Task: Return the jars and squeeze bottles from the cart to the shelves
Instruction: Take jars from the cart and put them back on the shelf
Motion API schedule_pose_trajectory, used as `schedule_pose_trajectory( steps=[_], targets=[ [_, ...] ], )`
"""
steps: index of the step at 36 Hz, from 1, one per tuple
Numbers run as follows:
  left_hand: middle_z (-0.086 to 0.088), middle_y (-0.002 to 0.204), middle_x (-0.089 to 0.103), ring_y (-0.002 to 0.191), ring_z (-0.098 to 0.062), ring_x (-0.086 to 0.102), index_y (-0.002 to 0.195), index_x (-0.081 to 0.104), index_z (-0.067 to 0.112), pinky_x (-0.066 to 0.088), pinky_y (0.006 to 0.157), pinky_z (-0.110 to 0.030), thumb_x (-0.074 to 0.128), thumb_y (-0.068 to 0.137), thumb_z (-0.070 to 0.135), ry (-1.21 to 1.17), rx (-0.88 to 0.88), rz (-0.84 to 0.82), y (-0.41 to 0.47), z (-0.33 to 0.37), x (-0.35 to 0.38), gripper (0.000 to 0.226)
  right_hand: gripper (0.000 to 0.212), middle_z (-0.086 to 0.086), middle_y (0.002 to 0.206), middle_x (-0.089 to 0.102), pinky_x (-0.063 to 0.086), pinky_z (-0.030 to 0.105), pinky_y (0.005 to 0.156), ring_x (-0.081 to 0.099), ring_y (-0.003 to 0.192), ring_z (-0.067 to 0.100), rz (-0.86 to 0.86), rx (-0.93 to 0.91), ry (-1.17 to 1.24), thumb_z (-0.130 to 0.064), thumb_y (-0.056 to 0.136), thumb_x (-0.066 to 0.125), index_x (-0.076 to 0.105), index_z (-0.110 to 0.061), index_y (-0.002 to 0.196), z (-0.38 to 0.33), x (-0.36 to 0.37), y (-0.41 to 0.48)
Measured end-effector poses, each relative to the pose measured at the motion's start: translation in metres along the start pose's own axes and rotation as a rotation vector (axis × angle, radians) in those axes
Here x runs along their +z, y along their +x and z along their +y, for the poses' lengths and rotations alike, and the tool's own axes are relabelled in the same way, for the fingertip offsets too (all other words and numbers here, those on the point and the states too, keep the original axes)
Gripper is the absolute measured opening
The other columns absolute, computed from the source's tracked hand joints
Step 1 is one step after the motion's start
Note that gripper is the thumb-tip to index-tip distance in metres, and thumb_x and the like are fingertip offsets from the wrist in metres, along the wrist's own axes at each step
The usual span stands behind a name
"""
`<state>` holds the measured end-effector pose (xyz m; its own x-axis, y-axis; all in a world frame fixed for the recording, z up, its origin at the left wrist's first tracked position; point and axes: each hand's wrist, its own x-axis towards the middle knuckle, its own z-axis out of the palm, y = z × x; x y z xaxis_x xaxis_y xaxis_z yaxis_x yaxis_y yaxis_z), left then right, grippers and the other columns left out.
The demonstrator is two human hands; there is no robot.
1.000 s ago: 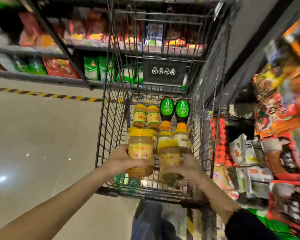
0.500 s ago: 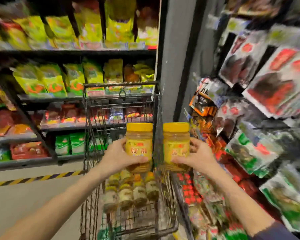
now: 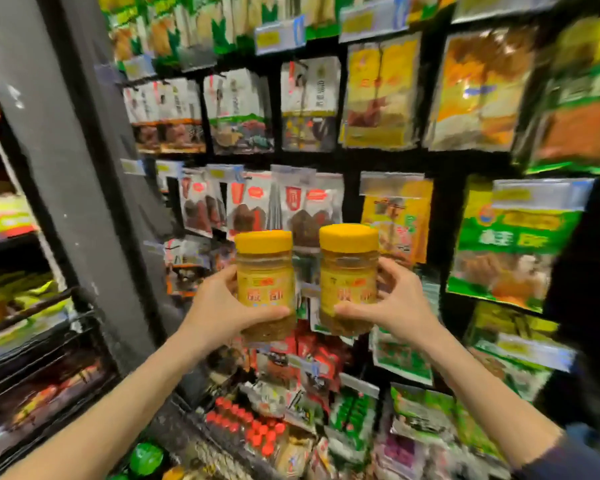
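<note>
Two yellow-lidded jars with yellow labels are held upright side by side at chest height, facing a rack of hanging packets. My left hand (image 3: 219, 310) grips the left jar (image 3: 264, 271) from its left side. My right hand (image 3: 400, 303) grips the right jar (image 3: 347, 265) from its right side. The two jars stand a small gap apart. Only a corner of the wire cart (image 3: 187, 441) shows at the bottom, with a green squeeze-bottle cap (image 3: 146, 459) in it.
A grey pillar (image 3: 59, 168) stands to the left, with blurred shelves of goods (image 3: 21, 306) beyond it. Hanging packets (image 3: 309, 105) fill the rack ahead and to the right. Small red-capped items (image 3: 250, 427) and more packets crowd the lower rack.
Both hands lifted the jars out of the cart and the view swung right, from the cart and aisle to the rack of hanging packets. The cart dropped to the bottom left corner.
</note>
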<state>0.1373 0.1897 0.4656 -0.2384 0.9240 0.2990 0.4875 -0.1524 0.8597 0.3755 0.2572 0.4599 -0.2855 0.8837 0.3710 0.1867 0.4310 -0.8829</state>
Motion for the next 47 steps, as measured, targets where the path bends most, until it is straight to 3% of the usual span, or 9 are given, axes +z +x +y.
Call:
schedule_pose_trajectory(
  steps=[7,11,16,20,25,31,35,41,47],
  targets=[
    [0.011,0.091,0.070,0.081,0.000,0.067,0.099,0.064,0.022,0.054,0.073,-0.021,0.087,0.041,0.039,-0.082,0.186,-0.269,-0.003,0.081,0.103,0.065,0.083,0.000,0.110,0.066,0.051,0.038,0.093,0.062,0.105,0.017,0.338,0.044,-0.190,-0.039,0.042,0.090,0.056,-0.017,0.114,-0.024,-0.117,-0.083],
    [0.020,0.087,0.063,0.069,0.016,0.061,0.088,0.055,0.034,0.048,0.064,-0.010,0.089,0.050,0.025,-0.135,0.295,-0.395,-0.020,0.129,0.165,0.051,0.067,-0.010,0.098,0.066,0.054,0.034,0.088,0.065,0.094,0.009,0.500,0.089,-0.247,-0.045,0.035,0.084,0.054,-0.037,0.094,-0.035,-0.178,-0.139],
    [0.012,0.088,0.071,0.077,0.002,0.068,0.088,0.062,0.029,0.054,0.073,-0.021,0.093,0.034,0.039,-0.188,0.358,-0.540,-0.051,0.185,0.242,0.064,0.109,0.002,0.111,0.067,0.052,0.042,0.092,0.065,0.101,0.016,0.676,0.145,-0.318,-0.060,0.027,0.085,0.053,-0.017,0.122,-0.043,-0.251,-0.212],
    [0.014,0.086,0.070,0.072,0.010,0.065,0.093,0.064,0.025,0.052,0.070,-0.021,0.093,0.039,0.035,-0.246,0.391,-0.631,-0.085,0.226,0.304,0.061,0.095,0.001,0.105,0.071,0.053,0.044,0.090,0.067,0.097,0.015,0.783,0.182,-0.379,-0.063,0.027,0.085,0.058,-0.025,0.110,-0.052,-0.309,-0.270],
    [0.007,0.099,0.073,0.091,-0.006,0.068,0.106,0.064,0.022,0.055,0.085,-0.034,0.086,0.027,0.055,-0.317,0.403,-0.716,-0.130,0.269,0.374,0.088,0.090,-0.002,0.100,0.072,0.056,0.042,0.085,0.069,0.092,0.014,0.853,0.209,-0.440,-0.061,0.029,0.086,0.060,-0.024,0.106,-0.060,-0.379,-0.332],
    [0.012,0.099,0.068,0.088,0.004,0.064,0.110,0.060,0.023,0.051,0.074,-0.017,0.086,0.038,0.042,-0.346,0.428,-0.792,-0.175,0.310,0.437,0.079,0.086,-0.005,0.102,0.070,0.057,0.022,0.077,0.067,0.091,0.004,0.885,0.193,-0.520,-0.043,0.039,0.085,0.057,-0.018,0.117,-0.057,-0.449,-0.377],
    [0.018,0.093,0.066,0.082,0.010,0.062,0.101,0.057,0.031,0.048,0.065,-0.010,0.089,0.052,0.027,-0.319,0.467,-0.807,-0.185,0.325,0.473,0.059,0.090,-0.003,0.106,0.069,0.057,0.031,0.081,0.067,0.096,0.008,0.896,0.207,-0.520,-0.046,0.040,0.086,0.055,-0.018,0.120,-0.045,-0.488,-0.389],
    [0.007,0.104,0.070,0.095,-0.009,0.067,0.111,0.060,0.021,0.055,0.086,-0.037,0.091,0.044,0.036,-0.271,0.439,-0.809,-0.176,0.329,0.523,0.075,0.086,-0.004,0.107,0.067,0.056,0.032,0.084,0.065,0.098,0.008,0.877,0.203,-0.511,-0.042,0.042,0.086,0.054,-0.018,0.118,-0.017,-0.535,-0.380],
    [0.011,0.101,0.070,0.092,-0.001,0.067,0.108,0.058,0.030,0.056,0.080,-0.026,0.089,0.039,0.045,-0.227,0.409,-0.803,-0.148,0.321,0.553,0.077,0.089,-0.005,0.108,0.067,0.055,0.027,0.082,0.065,0.099,0.008,0.841,0.188,-0.478,-0.045,0.040,0.086,0.052,-0.020,0.119,0.018,-0.572,-0.344]
  ],
)
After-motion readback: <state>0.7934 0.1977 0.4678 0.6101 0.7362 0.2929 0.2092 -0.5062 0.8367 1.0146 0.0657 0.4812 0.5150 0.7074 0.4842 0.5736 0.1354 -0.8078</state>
